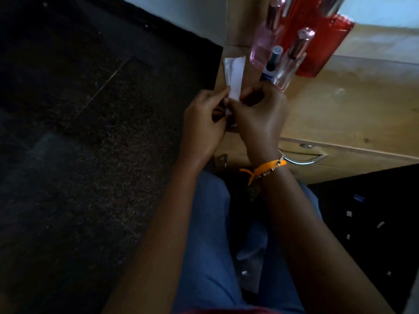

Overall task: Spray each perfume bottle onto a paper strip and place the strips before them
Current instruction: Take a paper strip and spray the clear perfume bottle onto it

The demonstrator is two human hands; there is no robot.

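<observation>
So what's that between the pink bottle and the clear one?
A small dark-capped bottle stands between the pink bottle and the clear bottle, seen in the head view.

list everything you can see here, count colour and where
paper strips: a few, exact count unclear, white, held between both hands over the desk's left end
pink bottle: 1, pink, back of desk
clear bottle: 1, clear with rosy cap, right of the pink one
small bottle: 1, dark cap, between those two
red container: 1, red, behind the bottles
desk: 1, light wood, upper right
drawer handle: 1, metal, desk front
wristband: 1, orange, right wrist
left hand: 1, fingers pinching strips
right hand: 1, fingers pinching strips
</observation>
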